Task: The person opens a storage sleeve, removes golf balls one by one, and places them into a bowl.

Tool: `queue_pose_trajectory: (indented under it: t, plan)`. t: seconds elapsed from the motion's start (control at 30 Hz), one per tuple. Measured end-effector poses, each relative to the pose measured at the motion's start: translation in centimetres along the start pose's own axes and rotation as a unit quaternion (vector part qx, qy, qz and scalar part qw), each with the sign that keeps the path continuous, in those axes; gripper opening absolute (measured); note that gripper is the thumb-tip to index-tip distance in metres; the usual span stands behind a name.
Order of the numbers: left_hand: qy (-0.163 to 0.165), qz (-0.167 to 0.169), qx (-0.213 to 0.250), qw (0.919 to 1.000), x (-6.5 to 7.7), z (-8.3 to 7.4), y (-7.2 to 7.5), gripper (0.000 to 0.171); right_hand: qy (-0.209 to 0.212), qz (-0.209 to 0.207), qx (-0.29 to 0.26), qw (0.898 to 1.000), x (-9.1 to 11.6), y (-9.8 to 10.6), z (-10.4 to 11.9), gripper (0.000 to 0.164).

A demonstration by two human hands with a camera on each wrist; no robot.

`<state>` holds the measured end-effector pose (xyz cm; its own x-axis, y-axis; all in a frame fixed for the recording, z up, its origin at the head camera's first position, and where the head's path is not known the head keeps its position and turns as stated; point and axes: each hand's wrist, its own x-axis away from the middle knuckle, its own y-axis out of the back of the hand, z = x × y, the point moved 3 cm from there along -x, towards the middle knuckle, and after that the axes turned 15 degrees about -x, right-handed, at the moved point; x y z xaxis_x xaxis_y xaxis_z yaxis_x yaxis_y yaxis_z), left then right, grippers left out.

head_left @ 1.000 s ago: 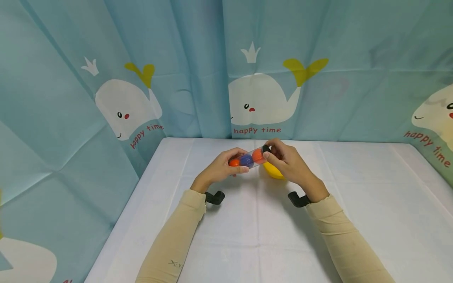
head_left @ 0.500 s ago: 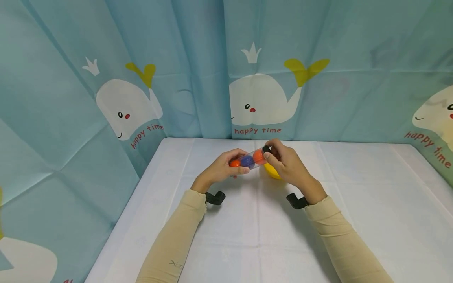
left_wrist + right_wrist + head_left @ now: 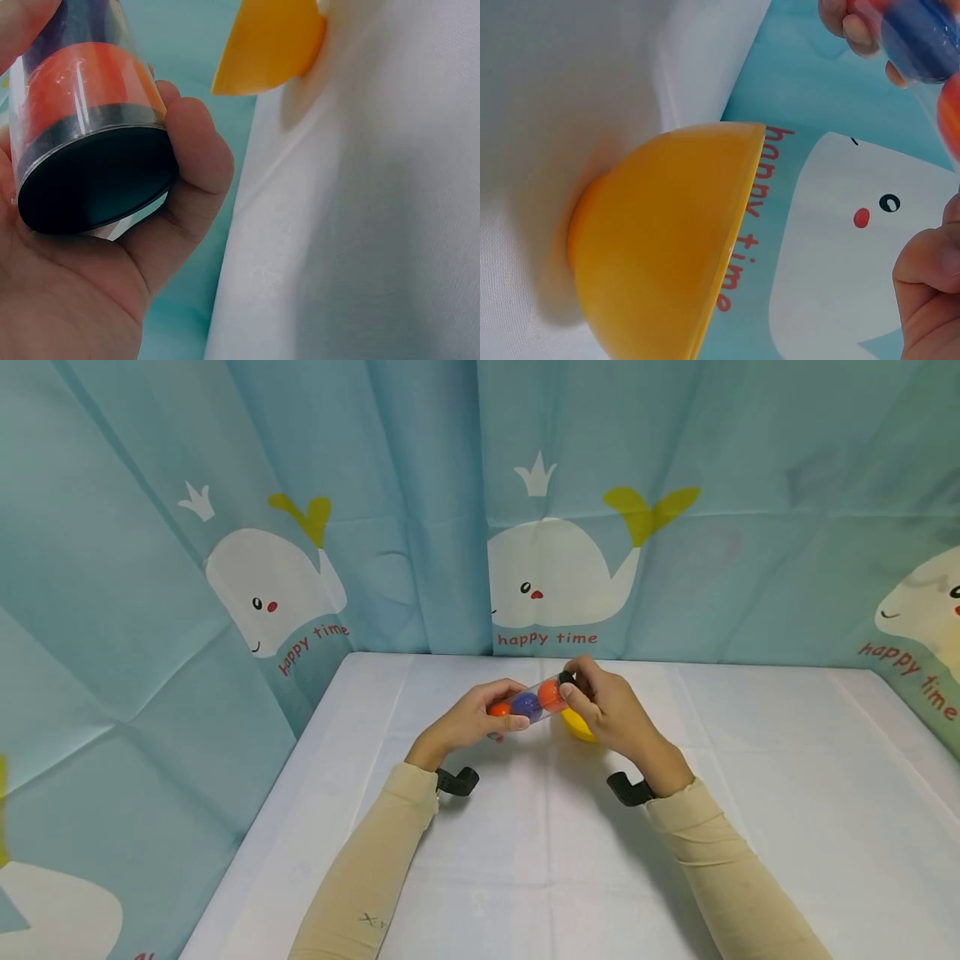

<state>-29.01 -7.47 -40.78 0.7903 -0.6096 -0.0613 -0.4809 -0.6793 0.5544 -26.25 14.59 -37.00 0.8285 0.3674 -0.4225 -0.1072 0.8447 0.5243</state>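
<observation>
A clear tube (image 3: 538,700) with black ends holds an orange ball (image 3: 551,695), a blue ball (image 3: 526,707) and another orange ball (image 3: 499,710) in a row. My left hand (image 3: 474,720) grips its lower left end, fingers curled round it; the black base (image 3: 97,180) shows in the left wrist view. At the raised right end, my right hand (image 3: 617,710) pinches the black cap (image 3: 567,678) between thumb and fingers. The tube is tilted above the table. Behind the right hand, partly hidden, a yellow bowl (image 3: 667,240) stands upright on the table.
White cloth covers the table (image 3: 525,877). A blue curtain (image 3: 420,527) printed with whales hangs along its back and left edges. Black wrist mounts (image 3: 459,782) stick out below both hands.
Both hands keep their hold on the tube. The tube and hands sit very slightly lower in the head view, which has itself shifted a little; the bowl stays put.
</observation>
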Motion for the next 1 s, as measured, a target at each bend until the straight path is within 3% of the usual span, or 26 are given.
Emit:
queue_pose_trajectory:
  t: [0.73, 1.0]
  plan:
    - [0.009, 0.016, 0.028, 0.9994, 0.00, 0.40, 0.01, 0.036, 0.021, 0.016, -0.041, 0.999, 0.00, 0.02, -0.62, 0.037]
    - [-0.001, 0.021, 0.053, 0.9984, 0.26, 0.35, 0.31, 0.038, 0.058, -0.005, -0.086, 0.995, -0.03, 0.54, -0.13, 0.033]
